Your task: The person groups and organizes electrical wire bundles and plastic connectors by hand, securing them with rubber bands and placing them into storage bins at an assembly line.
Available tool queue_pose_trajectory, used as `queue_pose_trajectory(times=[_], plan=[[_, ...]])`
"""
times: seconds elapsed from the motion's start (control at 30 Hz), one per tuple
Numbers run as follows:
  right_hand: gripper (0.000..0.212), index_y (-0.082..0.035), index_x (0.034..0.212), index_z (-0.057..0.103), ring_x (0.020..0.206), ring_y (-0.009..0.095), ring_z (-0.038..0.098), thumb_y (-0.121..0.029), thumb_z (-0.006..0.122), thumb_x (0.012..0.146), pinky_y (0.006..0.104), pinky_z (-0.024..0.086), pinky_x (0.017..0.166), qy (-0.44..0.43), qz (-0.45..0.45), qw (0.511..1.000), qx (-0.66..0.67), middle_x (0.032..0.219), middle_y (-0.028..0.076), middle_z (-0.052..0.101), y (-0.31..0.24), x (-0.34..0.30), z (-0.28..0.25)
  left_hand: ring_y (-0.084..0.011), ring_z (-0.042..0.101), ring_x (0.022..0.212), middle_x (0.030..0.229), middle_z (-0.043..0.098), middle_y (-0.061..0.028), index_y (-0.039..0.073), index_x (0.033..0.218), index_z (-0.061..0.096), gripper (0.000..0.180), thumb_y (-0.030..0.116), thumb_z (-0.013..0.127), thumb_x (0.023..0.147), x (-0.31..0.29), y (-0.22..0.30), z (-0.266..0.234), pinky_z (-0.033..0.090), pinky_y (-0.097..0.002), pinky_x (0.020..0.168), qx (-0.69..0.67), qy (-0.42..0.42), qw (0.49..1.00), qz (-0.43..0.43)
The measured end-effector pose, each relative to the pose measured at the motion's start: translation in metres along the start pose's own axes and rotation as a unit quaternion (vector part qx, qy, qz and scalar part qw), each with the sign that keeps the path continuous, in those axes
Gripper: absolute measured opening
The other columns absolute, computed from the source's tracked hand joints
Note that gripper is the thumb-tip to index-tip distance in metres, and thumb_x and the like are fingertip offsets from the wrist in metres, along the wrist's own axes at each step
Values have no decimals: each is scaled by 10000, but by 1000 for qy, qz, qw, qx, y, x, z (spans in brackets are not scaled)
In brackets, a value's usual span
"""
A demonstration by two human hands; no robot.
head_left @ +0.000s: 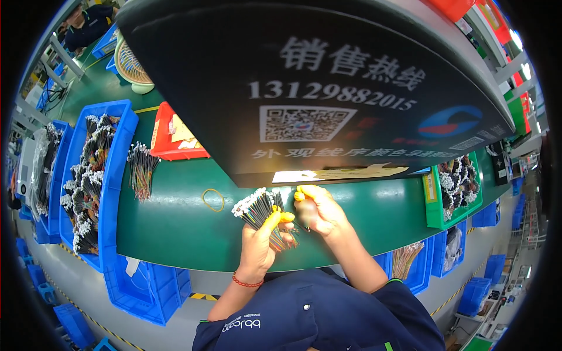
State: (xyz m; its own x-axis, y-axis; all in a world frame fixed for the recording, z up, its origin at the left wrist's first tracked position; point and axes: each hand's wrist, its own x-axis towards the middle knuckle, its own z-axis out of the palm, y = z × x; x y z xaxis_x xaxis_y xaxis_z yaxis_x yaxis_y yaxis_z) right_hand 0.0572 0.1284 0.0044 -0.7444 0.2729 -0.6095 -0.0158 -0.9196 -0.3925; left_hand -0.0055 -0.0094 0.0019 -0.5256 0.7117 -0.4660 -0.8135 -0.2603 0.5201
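Observation:
My left hand (260,241), with yellow finger covers on its fingers, is closed round a bundle of thin multicoloured wire harnesses (256,209). Their white connectors fan out at the far left end, and the coloured wire tails stick out below the fingers. Just to the right, my right hand (322,215), also in yellow finger covers, is held in a pinch below the front edge of a large black machine (351,117). A thin dark wire shows beside its fingers; what the fingertips grip is blurred and hard to make out.
On the green table (175,228), a loose harness bundle (142,169) and a yellow rubber band (213,199) lie to the left. A red bin (184,153) stands behind them. Blue bins (109,193) at left and a green bin (434,202) at right hold harnesses.

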Motion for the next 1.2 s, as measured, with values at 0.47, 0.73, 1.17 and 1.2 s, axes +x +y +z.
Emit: queue_pose_trajectory(times=[0.47,0.73,1.17,1.2], plan=[[111,11,829,544,428,42,376,-90,558,785,178,309,373,-51,-262,903,-336,567,13,458,22,-9,9,-178,575,643,775,580,-124,13,975,491,166,52,505,814,3,-6,3,492,-272,447,-5,-5,1000,4],[146,-9,794,499,391,0,276,-139,453,843,126,209,284,-65,17,997,-37,646,15,471,-7,-4,-2,-69,402,428,696,569,-112,24,959,492,163,143,456,853,-5,6,-2,271,-178,311,21,-27,999,-22],[142,13,806,513,400,8,329,-121,472,832,143,277,298,-46,-8,999,9,645,16,492,-1,-3,-4,-138,558,597,786,588,-126,-5,920,511,120,26,509,803,1,-1,0,442,-209,386,4,13,1000,19],[138,27,853,525,438,18,377,-103,495,820,153,320,346,-13,-123,964,-237,681,30,519,1,-10,7,-140,563,601,781,587,-122,-7,924,514,126,26,512,802,1,-1,2,451,-212,389,5,17,1000,14]])
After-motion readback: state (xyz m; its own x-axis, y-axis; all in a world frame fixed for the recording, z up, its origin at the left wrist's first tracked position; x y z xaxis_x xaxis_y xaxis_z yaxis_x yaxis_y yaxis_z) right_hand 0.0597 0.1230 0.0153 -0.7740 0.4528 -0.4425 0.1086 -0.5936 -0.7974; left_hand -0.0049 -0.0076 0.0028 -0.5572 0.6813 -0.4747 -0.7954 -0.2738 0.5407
